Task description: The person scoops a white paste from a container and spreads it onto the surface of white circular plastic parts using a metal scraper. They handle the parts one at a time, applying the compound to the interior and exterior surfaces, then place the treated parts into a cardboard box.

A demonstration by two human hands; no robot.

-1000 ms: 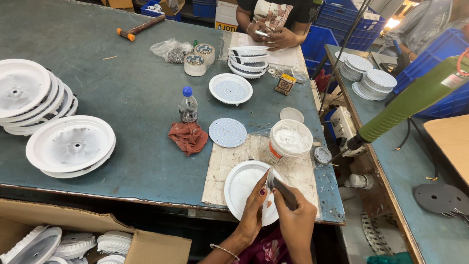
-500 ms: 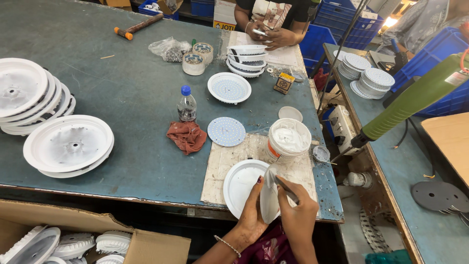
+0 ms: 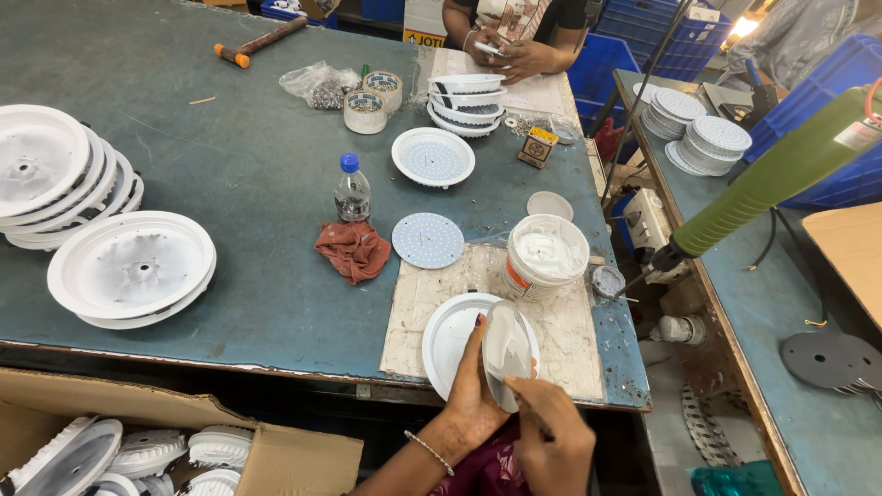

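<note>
The left hand grips a round white disc, held on edge and tilted, its fingers curled round the disc's left rim with the thumb up along it; the right hand is closed on a thin dark tool whose tip meets the lower part of the disc, though what kind of tool it is cannot be told; the disc hangs just above a shallow white round housing that lies on a stained sheet of board at the near edge of the teal tabletop; just beyond on the same board stands an open white tub of white paste, with a small grey lid at its right and a white lid behind it; left of the tub lies a flat round LED plate, then a crumpled red rag and a small clear bottle with a blue cap; farther back sit a white housing with an LED plate inside, a stack of housings, tape rolls and a hammer; larger white housings are stacked at the left; another person's hands work at the far end.
</note>
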